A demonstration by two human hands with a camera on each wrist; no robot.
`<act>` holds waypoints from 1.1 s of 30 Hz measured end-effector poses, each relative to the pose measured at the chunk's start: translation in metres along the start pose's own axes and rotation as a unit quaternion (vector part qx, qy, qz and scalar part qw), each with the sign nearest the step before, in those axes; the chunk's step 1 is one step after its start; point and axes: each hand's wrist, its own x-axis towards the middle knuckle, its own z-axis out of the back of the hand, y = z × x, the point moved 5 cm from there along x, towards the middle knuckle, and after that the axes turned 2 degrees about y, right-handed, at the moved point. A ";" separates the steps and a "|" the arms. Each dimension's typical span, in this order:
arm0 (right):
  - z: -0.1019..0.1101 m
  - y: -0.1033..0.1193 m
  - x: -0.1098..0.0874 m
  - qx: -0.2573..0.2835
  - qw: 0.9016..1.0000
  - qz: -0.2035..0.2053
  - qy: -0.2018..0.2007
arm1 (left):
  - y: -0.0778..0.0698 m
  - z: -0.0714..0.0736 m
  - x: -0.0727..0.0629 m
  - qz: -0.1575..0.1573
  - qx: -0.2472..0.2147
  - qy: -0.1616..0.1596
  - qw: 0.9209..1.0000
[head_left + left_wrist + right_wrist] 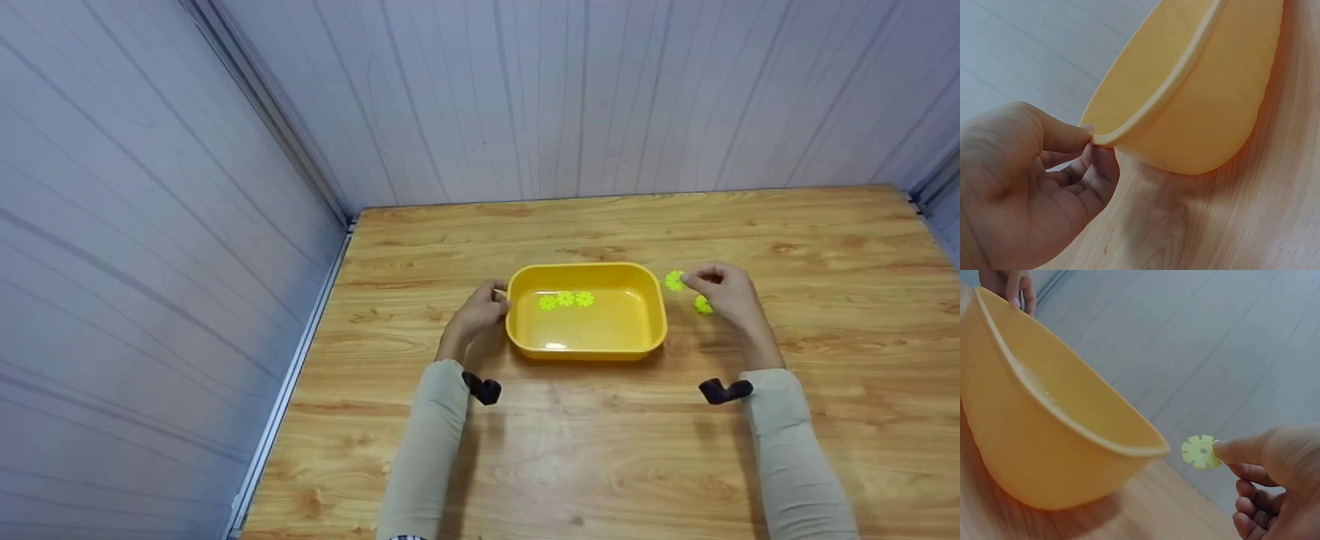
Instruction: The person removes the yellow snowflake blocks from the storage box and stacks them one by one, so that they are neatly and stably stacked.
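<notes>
A yellow plastic basin [586,352] stands on the wooden table, with three lime-green notched discs [565,298] lying in a row on its floor. My left hand [478,315] pinches the basin's left rim between thumb and fingers, as the left wrist view shows closely. Beyond the right rim, my right hand [729,296] pinches another lime-green notched disc [1201,451] by its edge, thumb on top. This disc has a small hole in its middle and is held up just outside the basin. One more lime-green disc [703,304] lies on the table, partly hidden by the right hand.
The wooden table [585,465] reaches back to a pale panelled wall [585,97]. Another panelled wall [150,225] with a metal edge runs along the left side. Black wrist mounts [724,391] stick out from both sleeves.
</notes>
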 end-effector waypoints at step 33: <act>0.019 -0.068 -0.003 -0.006 0.993 -0.115 0.006 | 0.001 -0.001 0.001 -0.017 0.010 -0.002 1.000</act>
